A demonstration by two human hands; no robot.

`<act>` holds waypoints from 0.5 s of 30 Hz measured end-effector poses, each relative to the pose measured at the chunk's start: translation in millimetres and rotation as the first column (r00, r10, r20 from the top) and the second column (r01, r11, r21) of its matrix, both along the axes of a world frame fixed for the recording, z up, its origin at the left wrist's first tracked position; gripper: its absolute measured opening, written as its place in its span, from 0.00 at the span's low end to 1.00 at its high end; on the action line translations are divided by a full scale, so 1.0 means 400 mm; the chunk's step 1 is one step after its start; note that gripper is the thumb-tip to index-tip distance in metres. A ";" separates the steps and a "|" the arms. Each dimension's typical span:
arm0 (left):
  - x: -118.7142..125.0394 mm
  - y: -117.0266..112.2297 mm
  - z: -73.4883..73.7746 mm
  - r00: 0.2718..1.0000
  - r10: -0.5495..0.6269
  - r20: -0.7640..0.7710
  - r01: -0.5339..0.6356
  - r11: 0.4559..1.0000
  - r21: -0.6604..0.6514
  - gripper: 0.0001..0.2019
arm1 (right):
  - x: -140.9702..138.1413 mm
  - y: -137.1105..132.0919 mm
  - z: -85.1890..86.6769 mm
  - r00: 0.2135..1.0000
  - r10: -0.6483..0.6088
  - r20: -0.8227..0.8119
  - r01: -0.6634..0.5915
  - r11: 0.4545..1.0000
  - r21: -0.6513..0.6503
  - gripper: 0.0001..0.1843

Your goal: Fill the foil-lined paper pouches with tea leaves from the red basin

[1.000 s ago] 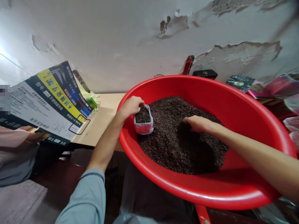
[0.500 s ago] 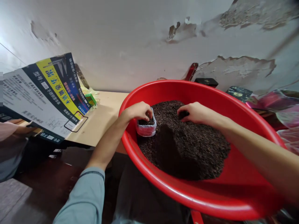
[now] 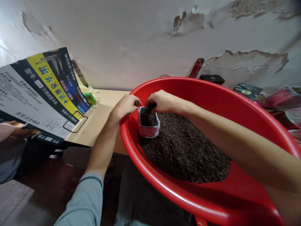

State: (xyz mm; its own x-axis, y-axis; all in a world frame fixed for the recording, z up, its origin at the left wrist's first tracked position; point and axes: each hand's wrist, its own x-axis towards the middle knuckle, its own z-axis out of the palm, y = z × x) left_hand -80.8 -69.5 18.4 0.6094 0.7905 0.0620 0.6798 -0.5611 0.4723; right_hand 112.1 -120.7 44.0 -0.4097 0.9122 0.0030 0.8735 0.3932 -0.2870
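A red basin holds a heap of dark, dry, sliver-like loose material that looks like tea leaves. Inside its left side stands a small box-shaped container lined with clear plastic, with the same dark material in it. My left hand is at the container's far left corner, its fingers pinched at the plastic-lined rim. Right above the container, my right hand is curled around a clump of the dark material, and some of it falls inside.
A light wooden table lies to the left, with a large printed cardboard sheet and a small green packet. Behind the basin are a black box, a dark patterned box and pink plastic wrapping. Another person's hand shows at the far left.
My right hand has moved left from the heap to above the container, carrying dark material. My left hand has shifted from over the container's contents to its far left corner.
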 end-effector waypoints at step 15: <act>0.123 -0.040 0.001 0.887 -0.057 -0.458 0.183 0.954 0.235 0.15 | 0.516 -0.138 -0.242 0.929 -0.259 0.263 0.272 0.962 -0.011 0.25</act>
